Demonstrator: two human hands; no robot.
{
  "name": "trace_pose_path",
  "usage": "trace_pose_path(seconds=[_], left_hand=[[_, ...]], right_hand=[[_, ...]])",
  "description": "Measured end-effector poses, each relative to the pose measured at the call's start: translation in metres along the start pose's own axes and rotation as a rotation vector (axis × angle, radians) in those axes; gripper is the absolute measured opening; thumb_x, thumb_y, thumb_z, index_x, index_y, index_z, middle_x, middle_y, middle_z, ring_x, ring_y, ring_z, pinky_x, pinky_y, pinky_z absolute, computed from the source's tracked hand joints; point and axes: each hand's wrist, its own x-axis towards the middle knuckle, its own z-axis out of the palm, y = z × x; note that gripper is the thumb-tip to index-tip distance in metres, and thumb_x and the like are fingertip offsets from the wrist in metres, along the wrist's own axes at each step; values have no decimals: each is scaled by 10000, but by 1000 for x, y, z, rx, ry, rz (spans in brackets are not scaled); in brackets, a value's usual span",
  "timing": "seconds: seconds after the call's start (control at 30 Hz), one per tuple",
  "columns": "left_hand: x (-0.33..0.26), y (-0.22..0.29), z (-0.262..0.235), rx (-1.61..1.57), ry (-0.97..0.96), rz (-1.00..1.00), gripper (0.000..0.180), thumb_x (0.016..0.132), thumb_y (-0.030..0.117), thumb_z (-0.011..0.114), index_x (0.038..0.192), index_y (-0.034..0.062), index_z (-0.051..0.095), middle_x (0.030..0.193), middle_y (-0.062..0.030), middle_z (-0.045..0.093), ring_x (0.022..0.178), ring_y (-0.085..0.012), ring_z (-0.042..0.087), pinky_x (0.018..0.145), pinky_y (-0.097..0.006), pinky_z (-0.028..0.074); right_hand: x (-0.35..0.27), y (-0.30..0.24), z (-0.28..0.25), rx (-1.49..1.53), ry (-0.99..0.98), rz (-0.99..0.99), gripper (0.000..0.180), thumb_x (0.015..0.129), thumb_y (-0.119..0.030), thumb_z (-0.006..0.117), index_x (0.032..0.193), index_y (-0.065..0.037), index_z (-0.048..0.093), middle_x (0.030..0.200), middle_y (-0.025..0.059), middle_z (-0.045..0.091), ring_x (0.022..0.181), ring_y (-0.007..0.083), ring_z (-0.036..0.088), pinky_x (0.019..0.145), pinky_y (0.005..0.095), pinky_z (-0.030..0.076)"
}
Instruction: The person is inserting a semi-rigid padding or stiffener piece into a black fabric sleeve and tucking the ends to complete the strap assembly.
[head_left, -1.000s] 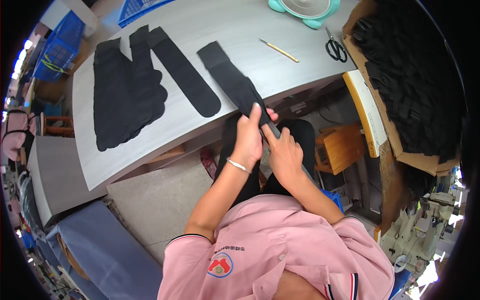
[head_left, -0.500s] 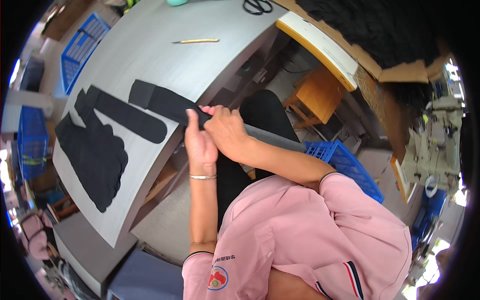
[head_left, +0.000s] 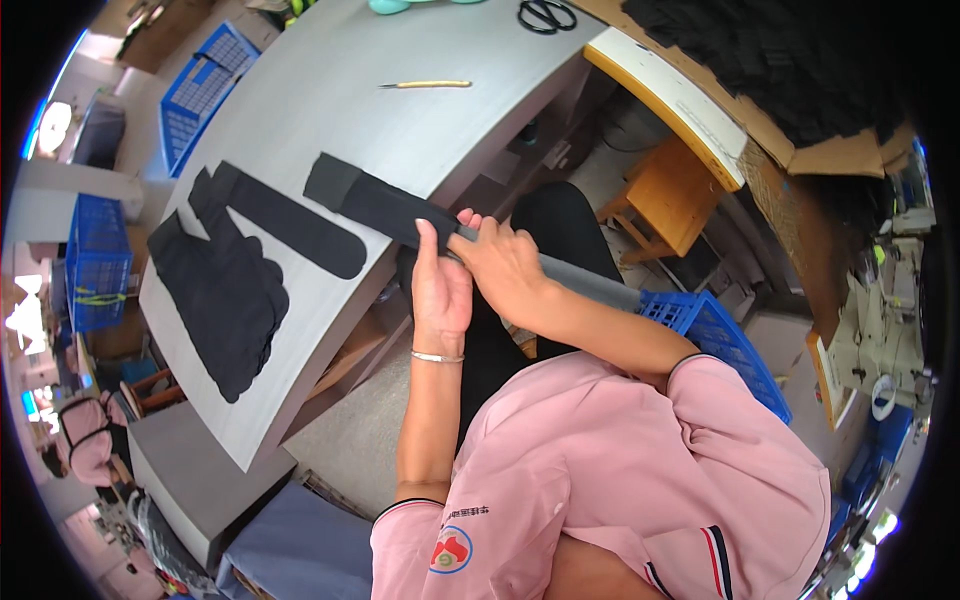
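A long black fabric strip (head_left: 372,204) lies over the front edge of the grey table (head_left: 330,100), its near end off the table. My left hand (head_left: 440,285) and my right hand (head_left: 503,262) are side by side at that near end, both gripping it, with fingers folded over the cloth. To the left, another black strip with a rounded end (head_left: 290,222) lies flat on the table. Beside it sits a stack of black cut pieces (head_left: 220,295).
A yellow pencil (head_left: 430,85) and black scissors (head_left: 546,14) lie farther back on the table. A blue crate (head_left: 715,335) stands at my right, a wooden stool (head_left: 675,190) beyond it. Black fabric fills a cardboard box (head_left: 790,70) at upper right. Blue baskets (head_left: 98,265) stand at left.
The view has swung, so the table now sits farther left. Both hands stay on the end of the black strip, with more of it now drawn off the table edge.
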Motion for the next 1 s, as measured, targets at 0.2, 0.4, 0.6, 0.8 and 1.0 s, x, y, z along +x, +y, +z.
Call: trace_pose_path(seconds=[0.2,0.4,0.6,0.8,1.0], left_hand=[[-2,-12,1,0,95,193,292,993,282,625,1084,9,572,942,-79,635,898,-204,635,877,-344,537],[10,23,-4,-96,102,179,323,992,309,622,1079,3,572,946,-89,635,885,-207,642,879,-352,543],[-15,-11,12,13,89,147,306,1000,299,613,1062,0,595,959,-106,660,917,-221,658,882,-366,541],[-2,18,-1,77,193,163,274,979,283,651,1038,20,603,969,-106,669,887,-190,664,818,-354,559],[-6,0,17,49,134,165,285,975,308,657,1024,34,598,870,-63,628,782,-176,641,752,-334,555]], right_hand=[[2,-9,-4,-59,-76,-46,130,785,-129,648,905,-108,694,868,124,596,743,231,661,599,325,537],[-12,-13,-25,69,108,-114,252,783,-111,668,1035,-106,680,891,127,587,726,255,631,607,348,537],[-12,-10,-6,61,97,-11,256,782,-106,693,1025,-132,620,837,147,604,794,298,663,547,350,552],[-27,-9,-11,101,2,-80,213,810,-87,651,1016,-112,601,809,148,565,751,306,656,551,392,544],[-3,-1,-7,242,-80,-55,292,818,-64,624,1108,-53,600,1000,237,594,799,388,664,601,456,555]])
